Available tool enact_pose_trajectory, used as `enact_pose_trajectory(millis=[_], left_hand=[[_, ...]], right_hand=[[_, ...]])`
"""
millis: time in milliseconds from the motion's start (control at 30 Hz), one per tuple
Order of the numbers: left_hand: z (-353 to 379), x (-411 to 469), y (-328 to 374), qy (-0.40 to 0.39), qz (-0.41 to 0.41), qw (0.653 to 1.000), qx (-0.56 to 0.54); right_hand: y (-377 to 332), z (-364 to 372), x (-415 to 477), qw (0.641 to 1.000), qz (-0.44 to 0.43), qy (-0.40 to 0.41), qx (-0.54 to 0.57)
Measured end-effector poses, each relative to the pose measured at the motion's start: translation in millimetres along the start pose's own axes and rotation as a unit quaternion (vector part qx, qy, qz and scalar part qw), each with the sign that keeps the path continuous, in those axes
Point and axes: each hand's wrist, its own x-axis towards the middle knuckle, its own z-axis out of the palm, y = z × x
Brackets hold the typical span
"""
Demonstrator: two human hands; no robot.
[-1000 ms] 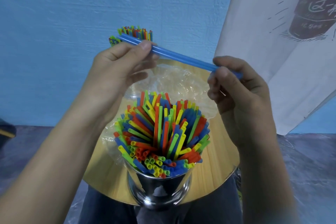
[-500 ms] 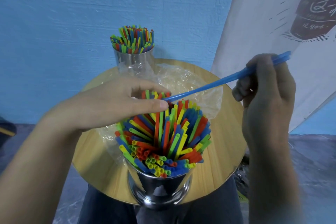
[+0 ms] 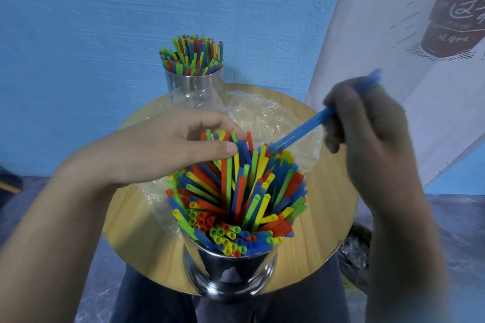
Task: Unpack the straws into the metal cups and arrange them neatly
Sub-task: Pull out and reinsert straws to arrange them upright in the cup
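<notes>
One blue straw is gripped by right hand.

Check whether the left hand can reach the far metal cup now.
Probably yes: left hand, holding near-cup straws, has only low plastic wrap between it and the far metal cup.

The only writing is on a white banner hanging beyond the worktop's right edge. Pale, handwritten-style Chinese characters cross a drawn dark cup, but they are cut off by the frame and too stylised to read.
</notes>
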Motion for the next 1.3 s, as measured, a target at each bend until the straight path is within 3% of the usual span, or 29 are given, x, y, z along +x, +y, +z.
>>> enact_pose_trajectory(millis=[133,367,567,1000,1300], left_hand=[[2.6,0.7,1.1,0.013,0.007,1.0,0.006],[5.0,2.0,4.8,-0.001,0.005,1.0,0.009],[6.8,2.3,6.0,-0.001,0.006,1.0,0.009],[6.7,3.2,4.1,0.0,0.006,1.0,0.009],[6.4,3.6,5.0,-0.002,0.012,1.0,0.027]], right_hand=[[1.6,8.4,-1.7,0.994,0.022,-0.097,-0.033],[-3.7,11.1,-1.9,0.993,-0.001,-0.112,-0.044],[1.0,21.3,-2.1,0.979,0.003,-0.189,-0.08],[4.0,19.1,-2.6,0.988,0.006,-0.134,-0.077],[8.5,18.6,-4.0,0.978,0.004,-0.169,-0.125]])
